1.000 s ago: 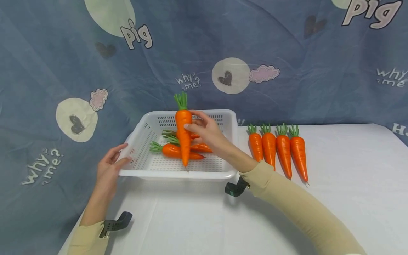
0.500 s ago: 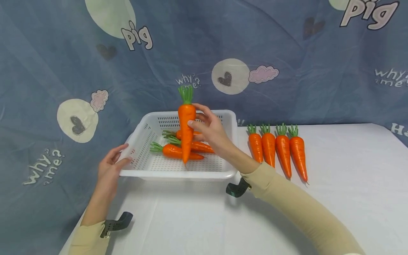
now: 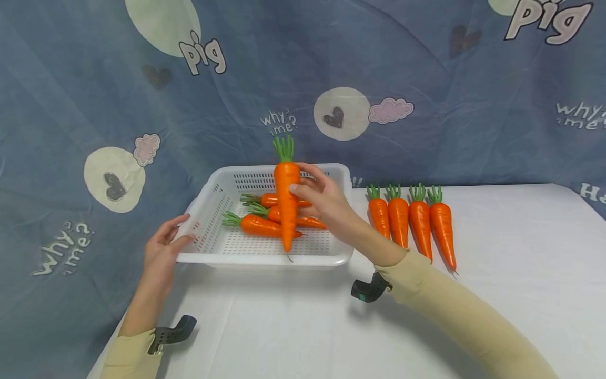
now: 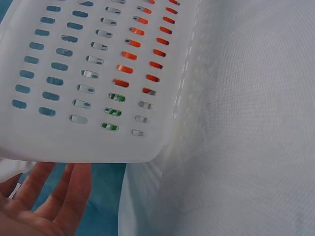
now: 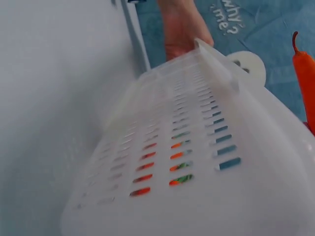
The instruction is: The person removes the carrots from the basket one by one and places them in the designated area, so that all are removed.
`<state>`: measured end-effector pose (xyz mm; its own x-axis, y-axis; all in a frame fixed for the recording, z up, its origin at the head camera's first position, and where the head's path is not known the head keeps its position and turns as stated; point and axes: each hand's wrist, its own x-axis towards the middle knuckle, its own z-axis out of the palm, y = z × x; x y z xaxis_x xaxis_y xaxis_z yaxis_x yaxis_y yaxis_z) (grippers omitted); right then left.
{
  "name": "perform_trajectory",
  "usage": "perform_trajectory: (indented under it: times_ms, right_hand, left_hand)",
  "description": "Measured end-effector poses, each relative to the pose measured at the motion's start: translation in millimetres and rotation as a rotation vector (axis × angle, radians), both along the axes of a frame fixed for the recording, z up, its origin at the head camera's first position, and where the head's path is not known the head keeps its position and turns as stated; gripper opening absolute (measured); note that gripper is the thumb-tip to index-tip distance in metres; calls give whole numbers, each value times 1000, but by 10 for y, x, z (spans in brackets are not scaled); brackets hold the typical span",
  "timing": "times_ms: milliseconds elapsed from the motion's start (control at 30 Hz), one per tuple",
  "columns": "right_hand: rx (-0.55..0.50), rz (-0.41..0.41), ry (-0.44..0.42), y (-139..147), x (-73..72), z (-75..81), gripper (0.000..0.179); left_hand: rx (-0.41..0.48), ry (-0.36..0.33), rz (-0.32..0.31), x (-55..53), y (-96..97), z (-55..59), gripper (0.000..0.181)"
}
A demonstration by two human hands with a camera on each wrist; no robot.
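In the head view my right hand (image 3: 326, 197) holds a carrot (image 3: 286, 202) with its green top up and tip down, thumb on the near face. This carrot hangs over a white perforated plastic basket (image 3: 265, 259), and its tip (image 5: 306, 78) shows at the right of the right wrist view. My left hand (image 3: 163, 250) grips the basket's left end, thumb over the rim; several of its fingers (image 4: 74, 196) show beside the rim in the left wrist view. Inside the basket lie three carrots (image 3: 260, 225), green tops to the left, partly hidden by the held one.
To the right of the basket, several carrots (image 3: 442, 226) lie side by side on the white tablecloth (image 3: 521, 273), tops away from me. Behind the table hangs a blue patterned cloth (image 3: 265, 68). Black straps with mounts (image 3: 175, 330) sit at both wrists.
My right hand and the carrot have shifted right over the basket, rising a little and then coming back down. The left hand and the basket have stayed in place.
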<state>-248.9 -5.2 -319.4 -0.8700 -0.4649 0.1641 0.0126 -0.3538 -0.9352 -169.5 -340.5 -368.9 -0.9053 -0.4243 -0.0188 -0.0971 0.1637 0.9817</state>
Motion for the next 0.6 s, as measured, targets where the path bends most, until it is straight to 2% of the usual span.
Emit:
perform_trajectory:
  times_ms: [233, 600]
  right_hand:
    - [46, -28, 32, 119, 46, 7, 53]
    - [142, -32, 110, 331, 153, -1, 53]
  left_hand:
    - [-39, -9, 14, 7, 7, 7, 47]
    - [-65, -2, -6, 29, 12, -11, 46]
